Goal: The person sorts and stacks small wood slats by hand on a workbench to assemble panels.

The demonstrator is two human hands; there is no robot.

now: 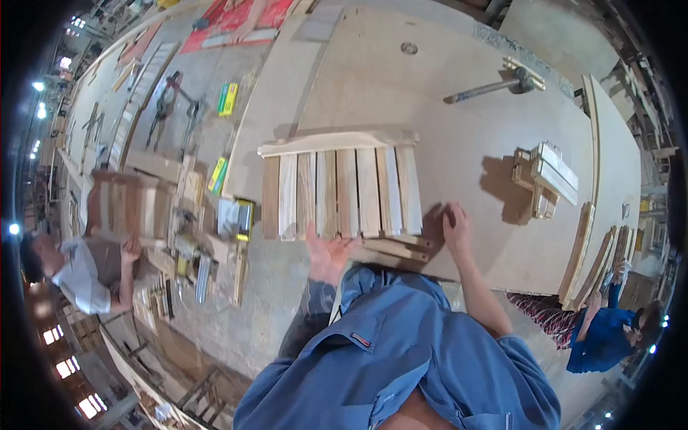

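Observation:
A slatted wooden panel [347, 190], several upright slats under a shaped top rail [337, 143], is tilted up over the table edge in front of me. My left hand [330, 256] grips its near edge, palm up, with the thumb on the slats and the other fingers partly hidden. My right hand [457, 223] is off the panel, a little to its right above the tabletop. Its fingers are loosely bent and hold nothing I can see. Between my hands, two wooden strips [398, 249] stick out below the panel.
A mallet [487, 90] lies at the far right of the table [373, 79]. Stacked wood pieces [548, 178] sit nearer on the right. Yellow-green boxes [228, 99] are on the left. One person [86, 276] works at left with another slatted panel; another person [609, 337] is at right.

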